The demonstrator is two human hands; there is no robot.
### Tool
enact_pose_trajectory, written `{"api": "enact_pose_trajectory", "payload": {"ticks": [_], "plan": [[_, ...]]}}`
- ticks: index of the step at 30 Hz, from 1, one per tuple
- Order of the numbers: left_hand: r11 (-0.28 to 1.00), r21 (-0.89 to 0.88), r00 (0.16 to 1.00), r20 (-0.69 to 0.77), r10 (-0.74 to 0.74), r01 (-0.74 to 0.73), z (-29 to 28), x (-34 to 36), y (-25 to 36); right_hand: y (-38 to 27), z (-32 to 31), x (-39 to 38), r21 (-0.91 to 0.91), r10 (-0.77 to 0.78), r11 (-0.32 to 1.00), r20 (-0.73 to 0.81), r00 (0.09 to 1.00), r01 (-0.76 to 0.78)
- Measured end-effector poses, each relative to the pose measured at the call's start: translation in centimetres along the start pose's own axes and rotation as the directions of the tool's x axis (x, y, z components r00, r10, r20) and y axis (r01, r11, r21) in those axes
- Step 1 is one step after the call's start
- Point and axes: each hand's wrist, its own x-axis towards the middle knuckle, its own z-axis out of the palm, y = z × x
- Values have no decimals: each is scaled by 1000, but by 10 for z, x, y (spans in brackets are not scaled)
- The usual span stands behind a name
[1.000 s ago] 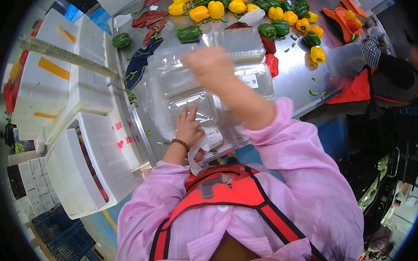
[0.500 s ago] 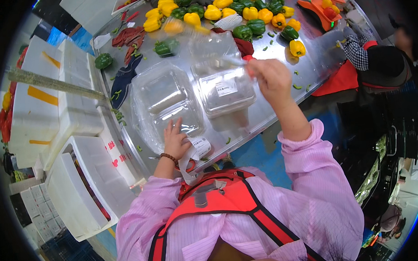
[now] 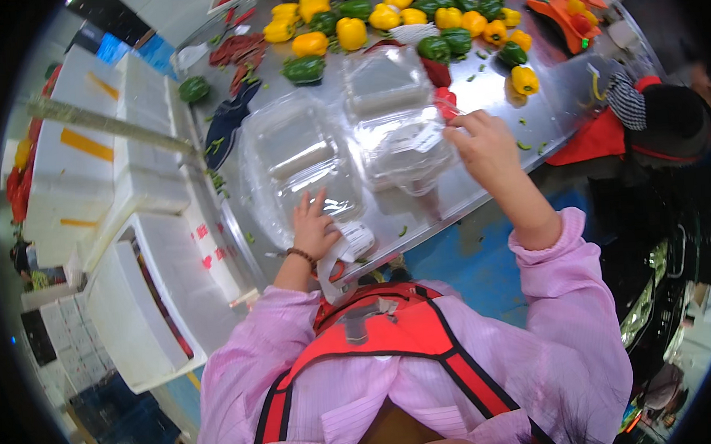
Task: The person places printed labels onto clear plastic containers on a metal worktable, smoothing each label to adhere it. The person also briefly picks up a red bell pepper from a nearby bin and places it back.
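Note:
My left hand (image 3: 314, 226) rests on the near edge of a stack of clear plastic clamshell boxes (image 3: 297, 165) on the steel table (image 3: 480, 177); a strip of white labels (image 3: 355, 242) lies under its fingers. My right hand (image 3: 485, 141) is raised over the table and pinches a small white label at the right edge of a second clear clamshell box (image 3: 404, 144). Another empty clear box (image 3: 383, 82) lies just beyond it.
Yellow peppers (image 3: 351, 32) and green peppers (image 3: 303, 68) are scattered across the far side of the table. White foam crates (image 3: 115, 169) are stacked at my left. A person in a dark cap (image 3: 668, 121) and red vest stands at the right. Blue floor shows below.
My right hand has swung from the far middle of the table down to the right edge of the clamshell box. My left hand has stayed on the box stack.

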Motion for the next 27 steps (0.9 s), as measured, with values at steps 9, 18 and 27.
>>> {"api": "enact_pose_trajectory", "payload": {"ticks": [9, 18, 27], "plan": [[998, 1, 998, 13, -63, 63, -9, -4, 10, 4, -16, 43, -178, 9, 984, -70, 998, -21], [997, -14, 997, 25, -69, 70, -9, -2, 13, 6, -8, 35, 6, -38, 999, 464, 885, 39], [998, -11, 998, -14, -68, 68, -9, -4, 15, 2, 83, 79, 173, 47, 984, -8, 999, -45]]}}
